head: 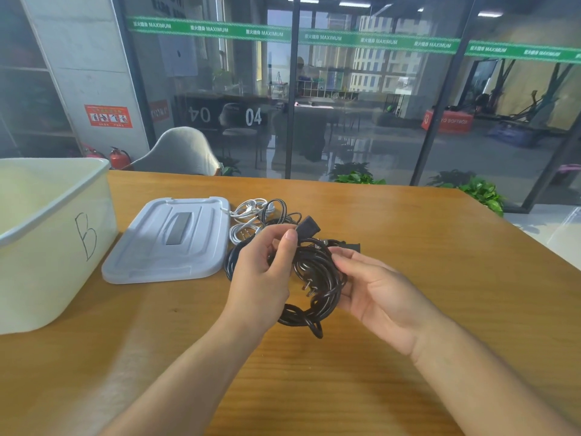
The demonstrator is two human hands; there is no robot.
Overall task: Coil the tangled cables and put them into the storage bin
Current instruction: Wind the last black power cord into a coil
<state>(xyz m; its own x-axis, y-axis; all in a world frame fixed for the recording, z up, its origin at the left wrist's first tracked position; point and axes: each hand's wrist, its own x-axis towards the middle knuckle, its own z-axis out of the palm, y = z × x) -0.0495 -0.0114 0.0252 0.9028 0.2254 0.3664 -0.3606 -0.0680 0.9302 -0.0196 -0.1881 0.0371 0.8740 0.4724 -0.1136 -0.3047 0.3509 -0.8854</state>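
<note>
Both hands are raised over the middle of the wooden tabletop [408, 234], working on a black cable [317, 278] wound into a loose, uneven coil. The left hand [264, 272] has its fingers curled round the coil's left side, and its thumb and forefinger pinch the cable just below a black boxy connector [309, 228] that sticks up at the top. The right hand [374, 287] cups the coil's right side, fingers lightly bent against the strands; its palm faces left. A pronged plug [308, 286] hangs inside the loop, between the two hands. The bottom of the coil droops toward the tabletop; whether it touches cannot be told. Behind the hands, toward the far edge, lie more cables on the wood: white cables [248, 215] in small loops, tangled with thinner black ones [278, 209]. Just left of them a grey lid [169, 240] lies flat. Near the left edge stands the bin [53, 240], pale and open-topped, with a hand-drawn "B" on its near wall; no cable shows in the part of its inside that is visible. Past the far edge are a grey chair [182, 152] and a glass wall [361, 89].
</note>
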